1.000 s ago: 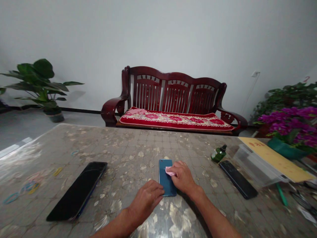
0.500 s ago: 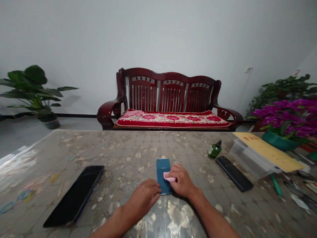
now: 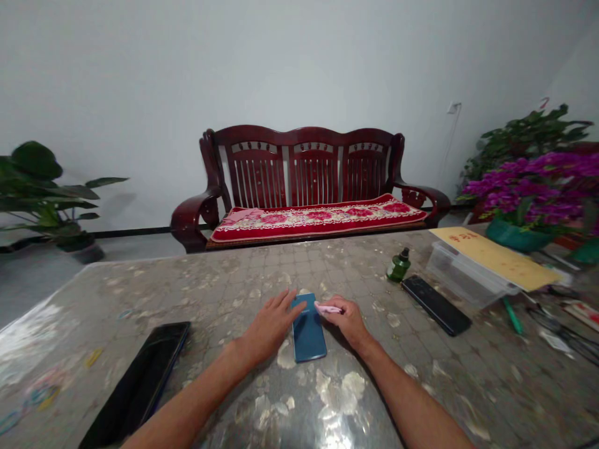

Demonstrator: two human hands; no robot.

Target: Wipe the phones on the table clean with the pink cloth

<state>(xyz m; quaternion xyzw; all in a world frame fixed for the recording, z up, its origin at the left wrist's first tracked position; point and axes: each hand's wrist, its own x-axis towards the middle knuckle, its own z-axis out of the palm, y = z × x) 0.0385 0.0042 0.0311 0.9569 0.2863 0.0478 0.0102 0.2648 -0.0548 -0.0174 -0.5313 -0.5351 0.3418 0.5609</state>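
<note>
A blue smartphone (image 3: pixel 309 337) lies back up on the patterned tabletop in front of me. My left hand (image 3: pixel 276 318) rests at its upper left edge, fingers spread, with the thumb reaching over the phone's back. In my right hand (image 3: pixel 345 319) a small folded pink cloth (image 3: pixel 329 308) is pinched between thumb and fingers, at the phone's upper right edge. The lower part of the phone is uncovered; some of its top is hidden by my left fingers.
A black tablet (image 3: pixel 140 380) lies at left near yellow clips (image 3: pixel 93 357). To the right are a green spray bottle (image 3: pixel 399 266), a black phone (image 3: pixel 436 305), a clear plastic box (image 3: pixel 461 274) under a yellow envelope (image 3: pixel 496 257), and a flower pot (image 3: pixel 517 235). A wooden bench (image 3: pixel 311 134) stands beyond.
My left hand has moved from the phone's lower left edge up to its top left, its fingers spreading. The right hand with the cloth has shifted up toward the upper right edge. The view has tilted.
</note>
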